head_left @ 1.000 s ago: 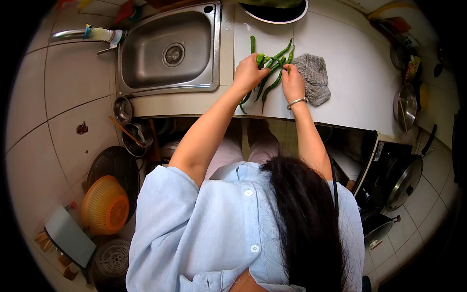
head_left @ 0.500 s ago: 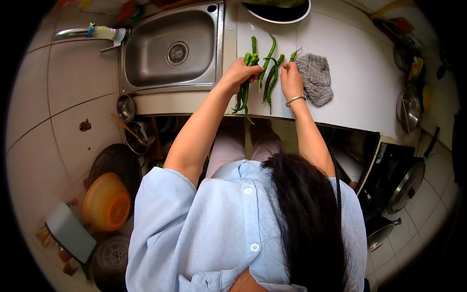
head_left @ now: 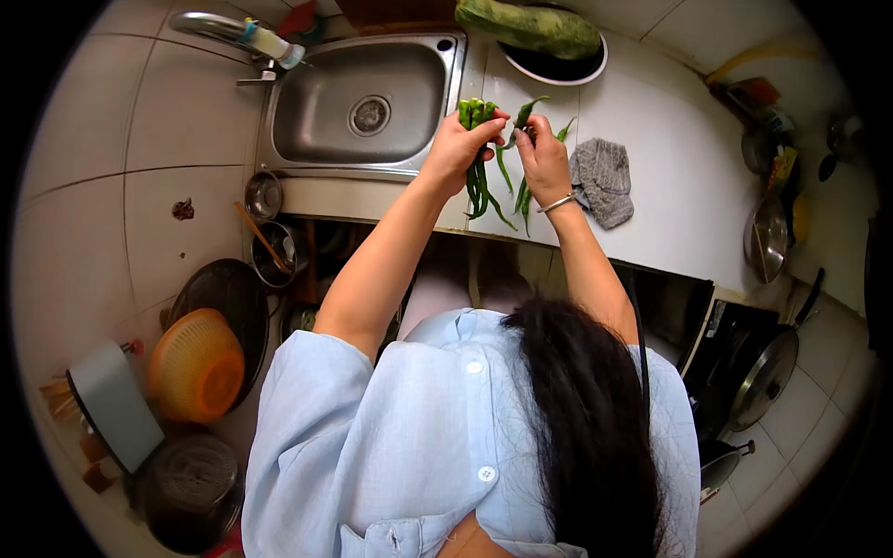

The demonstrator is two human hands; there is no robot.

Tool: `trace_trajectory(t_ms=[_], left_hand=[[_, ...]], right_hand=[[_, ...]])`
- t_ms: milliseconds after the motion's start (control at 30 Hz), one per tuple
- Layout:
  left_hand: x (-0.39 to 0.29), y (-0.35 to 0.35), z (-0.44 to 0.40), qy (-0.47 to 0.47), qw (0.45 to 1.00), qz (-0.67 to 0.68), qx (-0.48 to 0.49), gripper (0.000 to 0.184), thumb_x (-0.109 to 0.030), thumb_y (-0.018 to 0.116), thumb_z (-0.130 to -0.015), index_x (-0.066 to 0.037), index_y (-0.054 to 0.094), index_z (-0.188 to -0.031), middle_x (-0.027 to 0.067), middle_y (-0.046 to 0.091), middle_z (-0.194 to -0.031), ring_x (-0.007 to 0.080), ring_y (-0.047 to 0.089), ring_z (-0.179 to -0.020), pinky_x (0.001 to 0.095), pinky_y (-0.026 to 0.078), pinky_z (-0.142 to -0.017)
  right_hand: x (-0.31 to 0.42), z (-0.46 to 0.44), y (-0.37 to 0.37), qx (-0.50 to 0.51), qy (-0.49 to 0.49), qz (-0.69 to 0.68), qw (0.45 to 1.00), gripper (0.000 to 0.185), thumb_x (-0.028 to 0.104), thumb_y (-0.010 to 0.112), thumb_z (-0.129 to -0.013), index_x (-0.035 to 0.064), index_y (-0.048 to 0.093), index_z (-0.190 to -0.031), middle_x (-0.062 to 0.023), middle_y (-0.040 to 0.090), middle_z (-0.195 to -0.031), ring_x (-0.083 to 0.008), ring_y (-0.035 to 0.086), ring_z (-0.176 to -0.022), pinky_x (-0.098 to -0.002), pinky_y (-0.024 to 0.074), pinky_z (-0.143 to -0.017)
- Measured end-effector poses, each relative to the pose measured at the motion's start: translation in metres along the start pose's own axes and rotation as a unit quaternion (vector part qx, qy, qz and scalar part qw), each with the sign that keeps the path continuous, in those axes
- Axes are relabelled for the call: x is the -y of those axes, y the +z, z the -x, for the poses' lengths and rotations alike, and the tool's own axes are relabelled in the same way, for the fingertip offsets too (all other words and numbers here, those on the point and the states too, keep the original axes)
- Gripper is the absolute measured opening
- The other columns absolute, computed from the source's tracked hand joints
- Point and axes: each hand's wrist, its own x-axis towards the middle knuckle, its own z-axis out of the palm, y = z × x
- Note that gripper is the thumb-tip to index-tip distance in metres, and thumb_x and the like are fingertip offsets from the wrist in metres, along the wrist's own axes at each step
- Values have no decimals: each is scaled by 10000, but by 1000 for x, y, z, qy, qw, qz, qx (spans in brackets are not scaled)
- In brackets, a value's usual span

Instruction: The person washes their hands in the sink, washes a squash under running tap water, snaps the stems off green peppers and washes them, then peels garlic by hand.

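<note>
My left hand [head_left: 453, 156] is closed around a bunch of long green chili peppers [head_left: 477, 112]. Their thick ends poke up above the fingers and the thin tips hang below, over the front of the counter. Close by on the right, my right hand [head_left: 545, 166] pinches a single green chili pepper [head_left: 527, 112] between thumb and fingers. Another green chili pepper [head_left: 565, 129] shows just beyond the right hand, partly hidden by it. Between the hands a thin chili pepper [head_left: 504, 171] lies on the white counter [head_left: 665, 139].
A grey knitted cloth [head_left: 603, 183] lies right of my right hand. Behind are a dark bowl [head_left: 558, 76] and a large green gourd [head_left: 535, 28]. The steel sink [head_left: 316, 102] with its faucet [head_left: 219, 28] is at left; a pan lid [head_left: 767, 377] stands lower right.
The right hand has moved left toward the left hand and now holds a pepper up. In the left hand the peppers' thick ends are gathered together. The view has shifted slightly.
</note>
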Motion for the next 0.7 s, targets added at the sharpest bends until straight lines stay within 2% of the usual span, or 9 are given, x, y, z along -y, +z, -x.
trace_trajectory(t_ms=[67,133,233,300,333,433,467,567,700], left_hand=[[-14,5,7,57,998,-36,8,206,-122,659,-815,-10,586,-971,17,572,-758,55,504,-615,181,380,-501],[-22,9,8,118,991,-56,9,232,-125,690,-796,-19,592,-978,-3,572,-716,43,492,-581,181,378,-492],[-29,16,7,209,964,-158,-38,172,-139,692,-797,-35,597,-895,-18,565,-680,37,463,-529,184,369,-464],[-37,15,10,190,969,-153,-30,151,-147,684,-803,-39,593,-855,-23,554,-665,34,456,-525,184,366,-463],[-43,16,13,179,972,-152,-25,145,-152,681,-806,-41,591,-835,-26,549,-657,32,452,-523,184,365,-462],[-56,17,22,127,967,-220,5,131,-161,660,-817,-44,603,-834,-9,604,-698,32,450,-521,184,365,-467],[-59,19,25,118,968,-220,35,130,-173,643,-831,-50,618,-866,12,644,-748,31,463,-538,183,365,-478],[-66,28,35,98,971,-207,71,137,-181,623,-845,-51,627,-886,20,659,-769,29,472,-554,180,362,-485],[-70,29,41,105,961,-229,114,138,-178,592,-863,-49,586,-814,-3,615,-653,36,522,-581,208,375,-479]], right_hand=[[14,-10,-3,-5,-21,-17,1000,150,128,543,-882,34,510,-995,-136,578,-713,-265,585,-607,-328,451,-565],[31,-16,-8,22,-37,-7,999,160,131,538,-885,31,507,-1006,-131,579,-699,-256,586,-605,-329,447,-561],[49,-22,-15,40,-76,11,996,187,148,521,-900,21,502,-1035,-117,564,-661,-226,570,-587,-322,435,-547],[60,-22,-21,55,-86,-12,995,198,154,511,-909,20,499,-1054,-100,554,-650,-195,559,-579,-315,432,-540],[67,-22,-27,64,-27,-52,996,196,157,502,-904,26,518,-1049,-134,601,-725,-276,605,-658,-356,448,-575],[81,-26,-39,25,119,-310,943,191,156,493,-925,19,546,-1047,-22,579,-748,-111,545,-652,-255,428,-570],[87,-28,-42,19,101,-347,932,163,161,515,-925,17,551,-993,38,520,-752,-33,451,-663,-182,388,-572],[95,-35,-46,48,53,-316,946,153,167,550,-909,25,544,-965,27,502,-730,-21,418,-639,-174,369,-558],[85,-29,-53,81,140,-405,900,134,168,566,-902,42,546,-862,44,514,-718,-30,427,-628,-189,379,-564]])
